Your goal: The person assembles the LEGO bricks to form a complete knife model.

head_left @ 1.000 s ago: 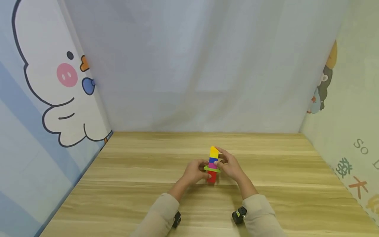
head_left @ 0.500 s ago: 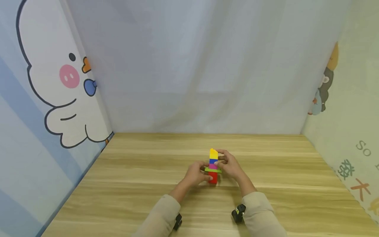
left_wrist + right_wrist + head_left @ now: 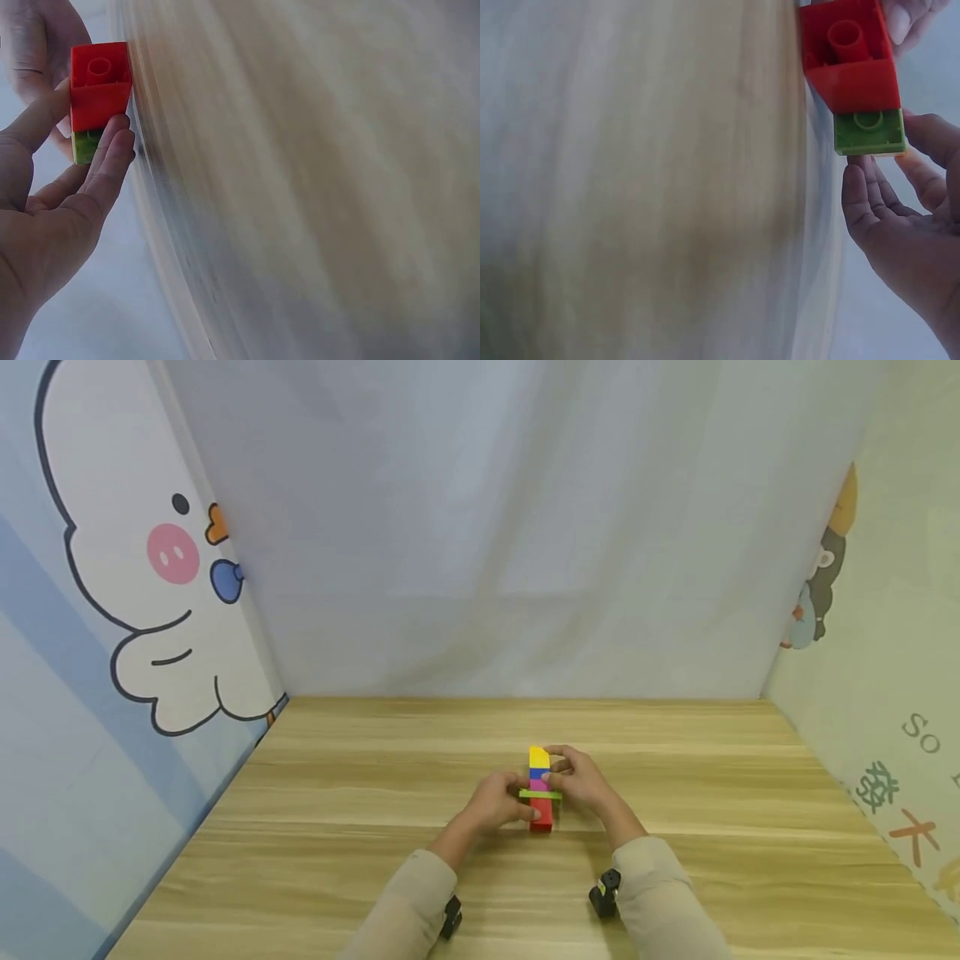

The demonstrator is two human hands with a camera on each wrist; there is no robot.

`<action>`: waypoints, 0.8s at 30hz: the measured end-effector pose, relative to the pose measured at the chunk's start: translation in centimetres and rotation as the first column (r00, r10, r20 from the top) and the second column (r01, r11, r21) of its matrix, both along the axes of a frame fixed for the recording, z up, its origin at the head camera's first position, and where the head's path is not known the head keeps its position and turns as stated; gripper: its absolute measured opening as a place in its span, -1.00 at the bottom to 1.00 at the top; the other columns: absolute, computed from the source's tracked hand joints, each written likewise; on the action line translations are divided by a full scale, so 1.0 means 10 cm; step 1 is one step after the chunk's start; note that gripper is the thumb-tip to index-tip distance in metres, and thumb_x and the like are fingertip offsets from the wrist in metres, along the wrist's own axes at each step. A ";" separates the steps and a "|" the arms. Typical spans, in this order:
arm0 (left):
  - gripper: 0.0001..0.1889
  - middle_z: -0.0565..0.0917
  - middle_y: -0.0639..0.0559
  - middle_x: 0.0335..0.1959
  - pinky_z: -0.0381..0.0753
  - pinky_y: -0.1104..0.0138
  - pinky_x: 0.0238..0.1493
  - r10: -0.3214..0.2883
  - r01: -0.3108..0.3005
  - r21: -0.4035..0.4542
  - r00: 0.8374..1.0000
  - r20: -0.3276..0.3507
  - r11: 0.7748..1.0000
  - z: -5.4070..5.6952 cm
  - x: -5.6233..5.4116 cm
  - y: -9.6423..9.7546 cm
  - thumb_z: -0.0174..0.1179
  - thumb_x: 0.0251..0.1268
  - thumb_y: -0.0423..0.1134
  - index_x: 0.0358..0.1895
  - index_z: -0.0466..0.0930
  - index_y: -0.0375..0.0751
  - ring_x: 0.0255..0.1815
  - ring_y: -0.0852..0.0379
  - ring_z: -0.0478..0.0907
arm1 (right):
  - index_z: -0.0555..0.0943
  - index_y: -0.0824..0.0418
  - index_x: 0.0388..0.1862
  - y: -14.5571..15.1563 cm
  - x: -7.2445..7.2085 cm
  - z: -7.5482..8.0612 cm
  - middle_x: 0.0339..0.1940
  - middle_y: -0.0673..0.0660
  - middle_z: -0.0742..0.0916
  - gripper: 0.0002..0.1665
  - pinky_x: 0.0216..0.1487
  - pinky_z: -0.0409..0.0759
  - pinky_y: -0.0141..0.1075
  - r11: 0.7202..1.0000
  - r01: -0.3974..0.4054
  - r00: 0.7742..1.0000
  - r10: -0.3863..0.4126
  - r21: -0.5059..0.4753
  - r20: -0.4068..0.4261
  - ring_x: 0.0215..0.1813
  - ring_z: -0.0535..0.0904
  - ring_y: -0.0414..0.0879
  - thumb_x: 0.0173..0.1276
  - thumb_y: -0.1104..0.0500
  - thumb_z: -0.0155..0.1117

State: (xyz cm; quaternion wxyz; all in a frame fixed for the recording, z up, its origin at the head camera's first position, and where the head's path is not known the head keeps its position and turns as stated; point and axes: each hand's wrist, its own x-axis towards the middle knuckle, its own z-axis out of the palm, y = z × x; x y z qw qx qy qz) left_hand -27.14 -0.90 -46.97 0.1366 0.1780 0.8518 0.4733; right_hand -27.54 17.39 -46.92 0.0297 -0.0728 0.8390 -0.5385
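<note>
A stack of toy building bricks stands between the two hands in the head view: a yellow brick [image 3: 538, 757] on top, then a blue brick [image 3: 539, 773], a pink brick [image 3: 539, 785], a light green plate [image 3: 542, 795] that juts out sideways, and a red brick [image 3: 542, 817] at the bottom. My left hand [image 3: 498, 800] grips the red brick, thumb on its near face. Higher up, my right hand [image 3: 585, 780] pinches the stack, with its thumb near the blue and pink bricks. Both wrist views show the hollow underside of the red brick [image 3: 100, 86], so the stack is held off the table.
The wood-grain table [image 3: 337, 760] lies under the hands. A pale curtain [image 3: 480, 527] hangs behind it, with cartoon-printed panels at the left [image 3: 97, 568] and right. Small black cameras [image 3: 604, 893] are worn at the wrists.
The stack has come slightly down and nearer in the head view, its tip leaning back less. Both hands have moved with it and keep their hold.
</note>
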 end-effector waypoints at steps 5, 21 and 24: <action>-0.53 0.58 0.01 -0.29 0.53 0.26 -0.27 -0.008 0.008 -0.004 1.000 -0.003 1.000 -0.01 -0.02 0.01 0.43 -0.03 -0.28 -0.01 0.56 -0.37 -0.28 0.10 0.47 | 0.36 0.36 0.24 0.02 -0.02 -0.01 -0.14 0.28 0.59 -0.48 -0.08 0.52 -0.10 1.000 -0.015 1.000 0.015 0.020 0.010 -0.09 0.53 0.09 0.29 0.34 0.18; -0.55 0.60 -0.07 -0.24 0.58 0.26 -0.28 -0.011 0.011 0.001 1.000 0.020 1.000 -0.01 -0.03 0.03 0.41 0.00 -0.29 -0.02 0.54 -0.39 -0.34 0.10 0.55 | 0.37 0.36 0.23 0.05 -0.05 -0.07 -0.12 0.30 0.61 -0.50 -0.04 0.51 -0.08 0.999 -0.020 0.999 0.019 0.039 0.033 -0.10 0.55 0.06 0.31 0.31 0.17; -0.54 0.60 -0.09 -0.20 0.56 0.23 -0.21 -0.006 0.007 -0.015 1.000 0.016 1.000 -0.01 -0.03 0.03 0.42 -0.01 -0.28 -0.01 0.54 -0.38 -0.27 0.08 0.54 | 0.37 0.37 0.23 0.07 -0.05 -0.08 -0.10 0.32 0.61 -0.50 -0.04 0.51 -0.08 0.999 -0.026 0.999 0.024 0.043 0.041 -0.09 0.55 0.07 0.32 0.31 0.17</action>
